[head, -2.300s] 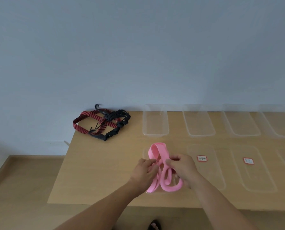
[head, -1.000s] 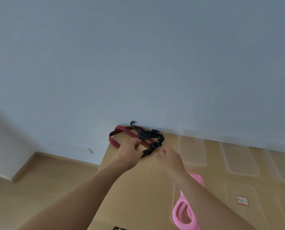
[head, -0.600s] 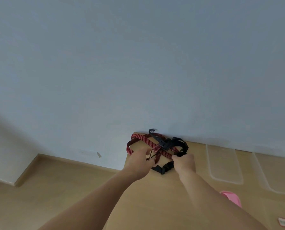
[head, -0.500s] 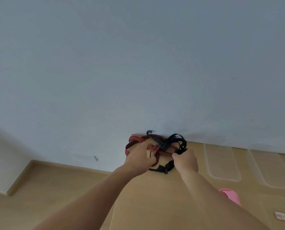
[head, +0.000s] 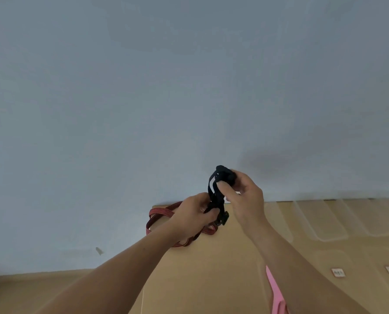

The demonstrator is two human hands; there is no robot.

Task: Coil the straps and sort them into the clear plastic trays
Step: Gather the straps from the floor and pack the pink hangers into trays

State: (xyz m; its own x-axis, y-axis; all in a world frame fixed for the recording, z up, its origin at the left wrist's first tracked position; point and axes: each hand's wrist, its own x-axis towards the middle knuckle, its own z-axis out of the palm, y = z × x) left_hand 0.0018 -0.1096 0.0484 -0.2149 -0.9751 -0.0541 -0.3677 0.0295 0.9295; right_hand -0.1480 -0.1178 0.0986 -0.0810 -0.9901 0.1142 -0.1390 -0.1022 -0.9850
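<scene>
Pale wall [head: 143, 87] fills most of my feed above the wooden table [head: 211, 268]. To the right lie the clear trays [head: 325, 223], nearer the right hand [head: 243, 198], which pinches the black strap [head: 213, 193] at its top. The left hand [head: 193, 214] grips it lower. Its long axis runs near upright, buckle end hanging above the red strap [head: 159, 213].

readable text: none | two small white labels [head: 338, 272] on trays [head: 334, 293] | print blurred
</scene>
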